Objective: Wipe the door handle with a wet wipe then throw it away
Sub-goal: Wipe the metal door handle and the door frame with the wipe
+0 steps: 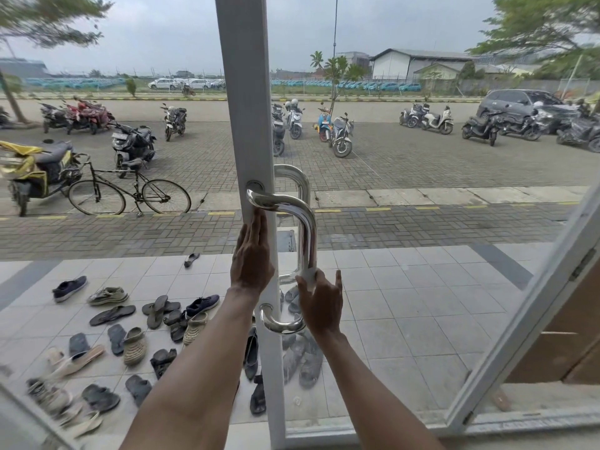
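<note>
A polished steel D-shaped door handle [306, 228] is bolted to the white frame [246, 108] of a glass door in the middle of the view. My left hand [251, 254] lies flat against the frame just below the handle's upper mount, fingers straight and together, holding nothing. My right hand [319, 302] is wrapped around the lower part of the handle's vertical bar, pressing a white wet wipe [308, 276] against the steel. Only a small patch of the wipe shows above my fingers. A matching handle sits on the far side of the glass.
Several shoes and sandals [136, 332] lie scattered on the tiled porch outside, seen through the glass. A second door frame [526, 306] slants across the right. Beyond are a bicycle [130, 190], parked motorcycles and a car.
</note>
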`<state>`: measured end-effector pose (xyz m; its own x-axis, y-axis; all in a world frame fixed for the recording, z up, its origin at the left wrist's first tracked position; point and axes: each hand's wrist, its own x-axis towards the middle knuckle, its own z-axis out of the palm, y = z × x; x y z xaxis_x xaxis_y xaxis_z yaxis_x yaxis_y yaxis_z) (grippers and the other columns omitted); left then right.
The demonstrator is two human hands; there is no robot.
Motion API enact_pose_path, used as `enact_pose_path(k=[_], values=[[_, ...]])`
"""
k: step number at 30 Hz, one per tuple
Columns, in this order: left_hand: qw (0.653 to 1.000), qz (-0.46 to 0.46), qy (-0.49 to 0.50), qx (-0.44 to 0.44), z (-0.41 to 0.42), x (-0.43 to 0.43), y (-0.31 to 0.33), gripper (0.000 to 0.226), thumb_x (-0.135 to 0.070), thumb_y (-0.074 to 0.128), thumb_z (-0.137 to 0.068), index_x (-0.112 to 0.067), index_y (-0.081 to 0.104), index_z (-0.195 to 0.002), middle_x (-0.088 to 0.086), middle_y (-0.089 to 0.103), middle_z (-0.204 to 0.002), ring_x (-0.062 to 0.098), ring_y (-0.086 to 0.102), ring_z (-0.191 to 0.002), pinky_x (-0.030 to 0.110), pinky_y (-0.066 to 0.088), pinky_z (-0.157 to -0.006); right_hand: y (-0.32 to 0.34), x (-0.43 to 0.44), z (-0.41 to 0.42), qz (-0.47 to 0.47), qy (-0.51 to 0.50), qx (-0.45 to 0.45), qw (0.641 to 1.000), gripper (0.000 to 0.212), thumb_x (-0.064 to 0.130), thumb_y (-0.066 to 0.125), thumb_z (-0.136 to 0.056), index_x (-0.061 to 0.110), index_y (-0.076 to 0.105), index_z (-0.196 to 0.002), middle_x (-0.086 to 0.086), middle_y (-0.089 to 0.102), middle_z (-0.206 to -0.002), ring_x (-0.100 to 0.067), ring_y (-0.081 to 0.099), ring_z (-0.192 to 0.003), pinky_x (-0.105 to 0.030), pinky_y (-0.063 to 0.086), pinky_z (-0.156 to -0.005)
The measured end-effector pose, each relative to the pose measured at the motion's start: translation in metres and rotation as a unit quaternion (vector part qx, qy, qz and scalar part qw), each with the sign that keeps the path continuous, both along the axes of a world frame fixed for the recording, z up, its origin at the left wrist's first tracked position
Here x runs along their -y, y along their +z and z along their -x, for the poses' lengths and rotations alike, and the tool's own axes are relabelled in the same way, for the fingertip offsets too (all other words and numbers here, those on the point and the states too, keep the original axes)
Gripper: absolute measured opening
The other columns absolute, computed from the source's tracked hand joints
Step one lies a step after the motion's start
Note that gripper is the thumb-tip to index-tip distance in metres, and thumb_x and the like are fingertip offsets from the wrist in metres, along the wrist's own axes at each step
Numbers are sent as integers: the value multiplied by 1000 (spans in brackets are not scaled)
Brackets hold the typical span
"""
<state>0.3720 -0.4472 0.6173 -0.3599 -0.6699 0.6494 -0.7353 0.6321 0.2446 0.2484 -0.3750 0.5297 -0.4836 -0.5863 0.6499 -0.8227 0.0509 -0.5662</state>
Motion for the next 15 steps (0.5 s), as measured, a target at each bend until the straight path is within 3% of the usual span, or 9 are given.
enact_pose_path(k=[4,7,11,15], values=[[1000,7,11,24,-2,7,-5,93,17,59,-66,7,24,-151,19,25,-160,37,38,-141,39,23,-120,-28,2,1,-22,-3,11,1000,41,46,54,-96,7,67,-94,-6,72,-75,-22,69,-65,-39,22,-122],[1000,7,15,27,0,8,-6,93,21,59,-66,6,25,-152,19,26,-160,37,40,-140,39,26,-119,-47,0,-2,-39,-5,28,999,56,53,45,-97,3,69,-99,-8,75,-82,-23,72,-71,-40,23,-122],[999,3,22,27,1,11,-10,97,26,60,-64,5,26,-152,19,27,-160,37,42,-138,41,36,-114,-69,-1,-6,-83,-25,45,995,46,50,50,-98,7,67,-101,-9,75,-88,-29,73,-87,-35,19,-123],[999,-19,6,29,0,16,-14,96,27,57,-67,3,21,-154,18,24,-161,36,43,-138,44,47,-106,-72,-9,-19,-90,-44,75,992,20,28,75,-87,9,66,-86,-6,70,-64,-23,70,-62,-46,34,-117]])
